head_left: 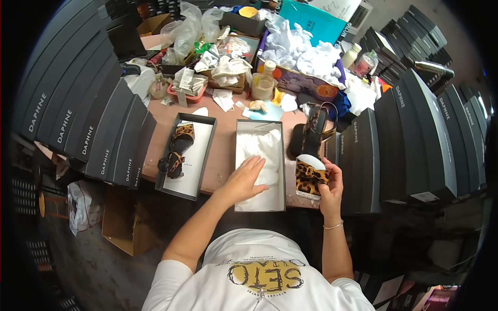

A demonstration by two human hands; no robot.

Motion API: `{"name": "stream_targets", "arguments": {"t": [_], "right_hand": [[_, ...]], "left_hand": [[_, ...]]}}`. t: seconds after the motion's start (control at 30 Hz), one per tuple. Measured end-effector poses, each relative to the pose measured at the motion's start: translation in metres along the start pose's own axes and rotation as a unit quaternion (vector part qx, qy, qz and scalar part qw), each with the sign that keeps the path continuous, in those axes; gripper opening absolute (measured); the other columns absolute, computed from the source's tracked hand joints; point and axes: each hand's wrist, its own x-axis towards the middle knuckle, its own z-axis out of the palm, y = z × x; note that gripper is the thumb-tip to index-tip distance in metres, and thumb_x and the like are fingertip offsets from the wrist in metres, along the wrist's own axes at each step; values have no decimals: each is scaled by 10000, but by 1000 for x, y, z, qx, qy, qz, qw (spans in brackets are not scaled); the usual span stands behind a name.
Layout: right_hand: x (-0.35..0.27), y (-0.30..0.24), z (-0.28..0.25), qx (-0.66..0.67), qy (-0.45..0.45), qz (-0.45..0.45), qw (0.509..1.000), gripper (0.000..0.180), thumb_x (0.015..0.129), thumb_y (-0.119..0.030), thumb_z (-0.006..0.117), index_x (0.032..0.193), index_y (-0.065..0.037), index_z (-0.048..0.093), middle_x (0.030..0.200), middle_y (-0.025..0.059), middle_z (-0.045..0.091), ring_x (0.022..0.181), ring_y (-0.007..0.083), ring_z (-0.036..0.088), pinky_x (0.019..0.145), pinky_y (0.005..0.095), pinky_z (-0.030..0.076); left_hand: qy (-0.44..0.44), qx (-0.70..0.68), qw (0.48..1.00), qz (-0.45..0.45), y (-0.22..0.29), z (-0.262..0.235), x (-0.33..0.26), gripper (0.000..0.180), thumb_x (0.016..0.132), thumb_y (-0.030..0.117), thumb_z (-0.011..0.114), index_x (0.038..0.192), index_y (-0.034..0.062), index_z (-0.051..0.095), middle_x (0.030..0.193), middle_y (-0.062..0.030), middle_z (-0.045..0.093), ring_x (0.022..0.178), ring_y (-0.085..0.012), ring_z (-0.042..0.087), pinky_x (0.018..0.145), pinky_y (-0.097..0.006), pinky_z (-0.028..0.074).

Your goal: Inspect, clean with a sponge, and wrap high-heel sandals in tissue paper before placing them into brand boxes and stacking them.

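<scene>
White tissue paper [262,155] is lining the open shoe box [260,205] that is lying in front of us at the middle of the table [223,140], and we are pressing our left hand [245,178] flat onto it, fingers spread wide and gripping nothing. At three o'clock from that box we are holding a leopard-print sandal [309,179] in our right hand [330,187]; the fingers are curling around its near end and the thumb is lying along its side, so the hold is closed on the shoe, which is resting just above the table's near edge. At twelve o'clock from the sandal a second dark sandal [310,132] with straps is lying on the table. At nine o'clock from the lined box a box lid [199,171] is sitting open side up, and inside it a matching strappy sandal [177,150] is lying on a white sheet. Stacks of dark shoe boxes [93,119] are fanning out at nine and ten o'clock, and more dark boxes [410,140] are standing at three o'clock, just beside our right hand. At twelve o'clock the far end of the table is carrying crumpled white paper [306,54], plastic bags [187,28], a small bottle [263,83] and a red tray [187,93].
</scene>
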Motion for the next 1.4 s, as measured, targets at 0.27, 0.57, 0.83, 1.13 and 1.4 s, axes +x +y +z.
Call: {"name": "stream_targets", "arguments": {"t": [0.27, 0.57, 0.83, 1.13, 1.4], "right_hand": [[-41, 103, -47, -212, 127, 24, 969, 513, 737, 84, 507, 1237, -7, 433, 1382, 194, 415, 1234, 247, 446, 1060, 327, 335], [-4, 13, 58, -476, -296, -107, 821, 353, 770, -128, 651, 1095, -13, 575, 1048, 174, 612, 1053, 358, 574, 1026, 465, 367], [1, 112, 84, -622, -357, -136, 684, 281, 759, -195, 647, 1012, -86, 595, 876, 100, 616, 864, 289, 619, 803, 455, 437], [-15, 61, 77, -592, -410, -151, 677, 266, 747, -205, 722, 941, -66, 604, 788, 108, 632, 828, 290, 617, 854, 424, 414], [-14, 19, 78, -406, -304, -19, 862, 337, 788, -179, 742, 1030, 2, 595, 890, 147, 655, 879, 278, 634, 832, 376, 469]], "left_hand": [[-154, 137, 977, -46, -63, 56, 43, 395, 727, 46, 688, 1111, 61, 598, 1083, -193, 574, 1054, -377, 540, 877, -446, 479], [-218, 189, 955, -70, -20, 25, 6, 267, 721, 166, 724, 951, 44, 666, 996, -141, 629, 957, -336, 612, 782, -436, 528], [204, -216, 919, -259, -40, -49, -47, 323, 894, 135, 625, 1165, -35, 573, 1044, -128, 635, 993, -217, 621, 879, -320, 490], [592, -644, 380, -302, -160, -14, -19, 774, 854, 421, 692, 1342, -40, 309, 1199, -152, 444, 1124, -250, 509, 961, -325, 475], [680, -467, 491, -279, -145, -14, -30, 589, 925, 458, 569, 1211, -52, 502, 1169, -141, 531, 1095, -216, 535, 946, -332, 456]]}}
